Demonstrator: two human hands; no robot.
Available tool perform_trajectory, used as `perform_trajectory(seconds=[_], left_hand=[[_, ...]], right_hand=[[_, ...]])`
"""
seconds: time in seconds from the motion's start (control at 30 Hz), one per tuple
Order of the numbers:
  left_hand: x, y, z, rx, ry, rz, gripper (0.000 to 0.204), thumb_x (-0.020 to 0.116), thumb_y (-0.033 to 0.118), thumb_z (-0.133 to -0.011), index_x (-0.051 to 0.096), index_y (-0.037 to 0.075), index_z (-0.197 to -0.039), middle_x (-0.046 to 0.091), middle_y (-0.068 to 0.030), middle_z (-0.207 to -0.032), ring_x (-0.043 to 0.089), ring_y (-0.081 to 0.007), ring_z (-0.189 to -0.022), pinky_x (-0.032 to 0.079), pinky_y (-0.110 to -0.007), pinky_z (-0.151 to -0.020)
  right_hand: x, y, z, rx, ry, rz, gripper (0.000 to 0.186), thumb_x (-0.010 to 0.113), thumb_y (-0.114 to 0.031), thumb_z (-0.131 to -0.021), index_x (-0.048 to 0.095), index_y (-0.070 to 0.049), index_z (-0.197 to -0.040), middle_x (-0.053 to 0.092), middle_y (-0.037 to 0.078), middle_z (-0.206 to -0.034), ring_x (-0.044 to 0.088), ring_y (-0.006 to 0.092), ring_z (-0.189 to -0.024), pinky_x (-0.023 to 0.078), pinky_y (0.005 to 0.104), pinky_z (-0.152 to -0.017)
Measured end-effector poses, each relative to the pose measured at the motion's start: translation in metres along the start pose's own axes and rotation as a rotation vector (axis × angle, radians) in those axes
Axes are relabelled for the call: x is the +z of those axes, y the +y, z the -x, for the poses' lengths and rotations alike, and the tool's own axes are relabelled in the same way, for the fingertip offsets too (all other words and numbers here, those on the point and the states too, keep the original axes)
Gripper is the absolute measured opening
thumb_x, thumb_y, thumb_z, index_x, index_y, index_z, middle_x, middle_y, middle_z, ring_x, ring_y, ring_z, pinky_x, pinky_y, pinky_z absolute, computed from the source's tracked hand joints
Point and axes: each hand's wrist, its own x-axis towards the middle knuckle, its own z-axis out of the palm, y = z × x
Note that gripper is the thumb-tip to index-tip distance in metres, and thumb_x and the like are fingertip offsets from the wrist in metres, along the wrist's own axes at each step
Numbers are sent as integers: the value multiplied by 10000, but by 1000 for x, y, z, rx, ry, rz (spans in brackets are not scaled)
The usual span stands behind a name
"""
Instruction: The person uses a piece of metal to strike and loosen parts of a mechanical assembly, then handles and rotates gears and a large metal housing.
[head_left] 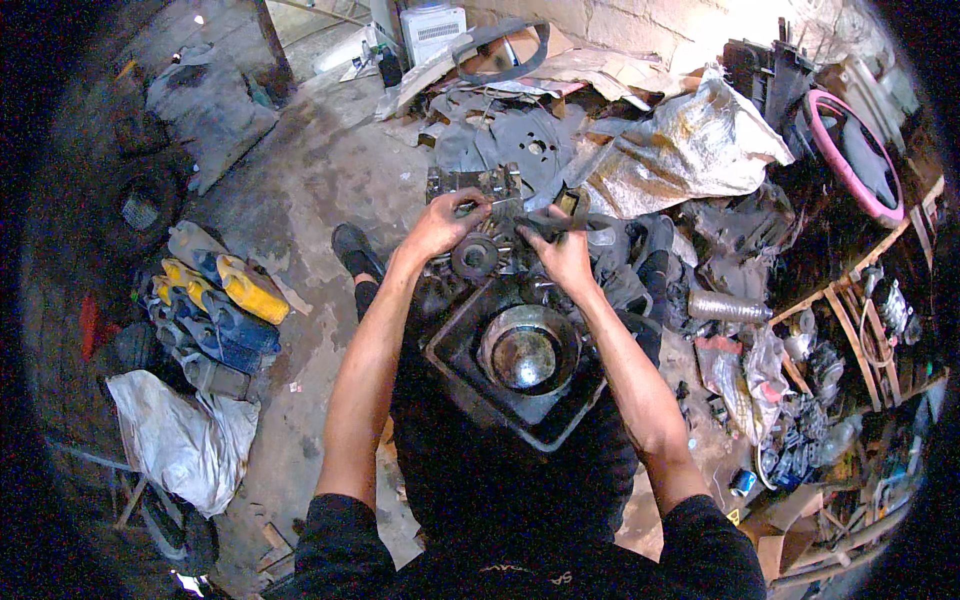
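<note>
Both my arms reach forward over a dark, cluttered work spot between my feet. My left hand (438, 228) is closed, fingers pinched around something small and dark beside a thin light metal edge. Opposite it, my right hand (566, 258) is closed on a dark, elongated piece (585, 221) whose kind I cannot make out. A round dark part with a central hole (474, 257) sits just below my hands. Nearer to me, a round metal pan (528, 350) with a worn, shiny bottom rests within a square dark metal frame (548, 443).
Flat grey sheet scraps (480, 140) and a whitish sack (690, 150) lie ahead. On the left are blue-and-yellow items (215, 300) and a white sack (190, 435). To the right stand a pink-rimmed oval (850, 155), a plastic bottle (730, 306) and heaped scrap.
</note>
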Motion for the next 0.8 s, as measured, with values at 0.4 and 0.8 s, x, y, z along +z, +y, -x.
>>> perform_trajectory(seconds=[0.4, 0.8], left_hand=[[-13, 19, 3, -167, -126, 83, 313, 644, 343, -847, 611, 78, -1009, 648, -62, -927, 550, -122, -881, 434, -300, -812], [2, -2, -2, -42, -46, 147, 267, 664, 300, -838, 628, 53, -933, 642, -45, -807, 551, -123, -789, 441, -302, -753]], right_hand=[[16, 18, 0, -9, 160, -164, 365, 716, -157, -780, 593, 61, -1045, 665, 123, -988, 620, 210, -906, 475, 328, -836], [11, 14, 4, -56, 174, -147, 309, 714, -148, -771, 620, 18, -1015, 674, 147, -963, 639, 236, -882, 478, 336, -809]])
